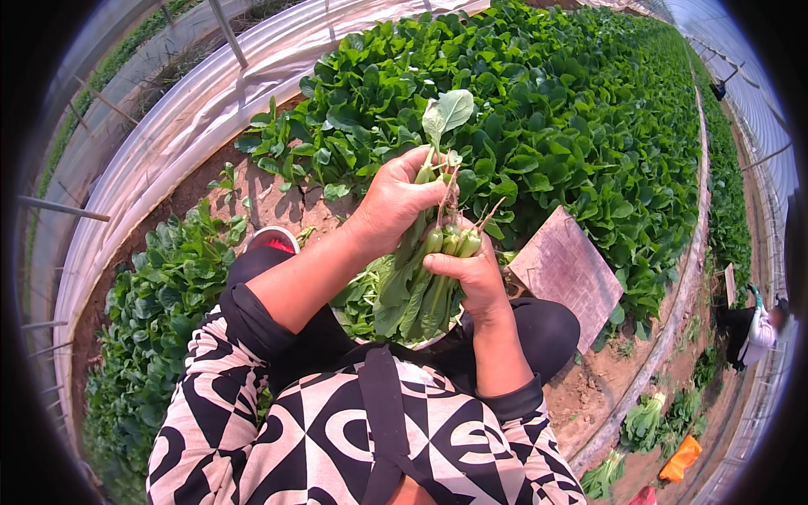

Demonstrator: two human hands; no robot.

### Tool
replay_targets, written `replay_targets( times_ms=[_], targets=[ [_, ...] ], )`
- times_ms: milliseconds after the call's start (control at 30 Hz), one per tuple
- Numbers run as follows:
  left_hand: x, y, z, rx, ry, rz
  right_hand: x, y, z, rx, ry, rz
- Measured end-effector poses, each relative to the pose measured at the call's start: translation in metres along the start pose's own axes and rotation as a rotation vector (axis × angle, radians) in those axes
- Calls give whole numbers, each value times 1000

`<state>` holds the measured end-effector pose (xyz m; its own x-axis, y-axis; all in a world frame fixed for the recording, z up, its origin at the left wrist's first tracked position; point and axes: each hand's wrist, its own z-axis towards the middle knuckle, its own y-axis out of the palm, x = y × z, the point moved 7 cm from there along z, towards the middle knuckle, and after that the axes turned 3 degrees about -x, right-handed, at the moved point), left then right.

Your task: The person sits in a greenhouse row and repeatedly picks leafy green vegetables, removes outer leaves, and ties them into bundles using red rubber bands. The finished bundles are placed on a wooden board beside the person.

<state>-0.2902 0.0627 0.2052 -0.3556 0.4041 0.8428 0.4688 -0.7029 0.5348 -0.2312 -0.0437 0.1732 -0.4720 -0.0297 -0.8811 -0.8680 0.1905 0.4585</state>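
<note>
My right hand (470, 271) grips a bunch of leafy greens (426, 293) by the stem ends, roots up and leaves hanging down. Just above it, my left hand (407, 196) pinches a single plant (448, 117) whose pale leaf sticks up past the fingers. Thin brown roots (449, 196) show between the two hands. Below the bunch, between my knees, a round container (424, 344) holds loose green leaves (356, 303); the hanging bunch covers much of it.
Dense rows of greens (536, 113) grow ahead, with more plants (164, 297) at left. A flat board (568, 271) leans by my right knee. Plastic sheeting (189, 95) borders the left. At far right are a person (757, 328), cut bunches (644, 420) and an orange bag (682, 457).
</note>
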Motion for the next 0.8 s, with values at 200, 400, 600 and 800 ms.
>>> replay_targets(
  times_ms=[200, 400, 600, 800],
  targets=[
    [26, -22, 10, 107, 197, 546, 7, 0, 3, -15, -23, -174],
    [41, -58, 9, 326, 260, 875, -1, 1, 4, 39, -10, -191],
    [34, -96, 3, -72, -547, 1432, -13, -18, -3, 88, -104, -181],
    [14, -38, -16, -378, -456, 460, -7, -17, -1, -16, -48, -78]
  ],
)
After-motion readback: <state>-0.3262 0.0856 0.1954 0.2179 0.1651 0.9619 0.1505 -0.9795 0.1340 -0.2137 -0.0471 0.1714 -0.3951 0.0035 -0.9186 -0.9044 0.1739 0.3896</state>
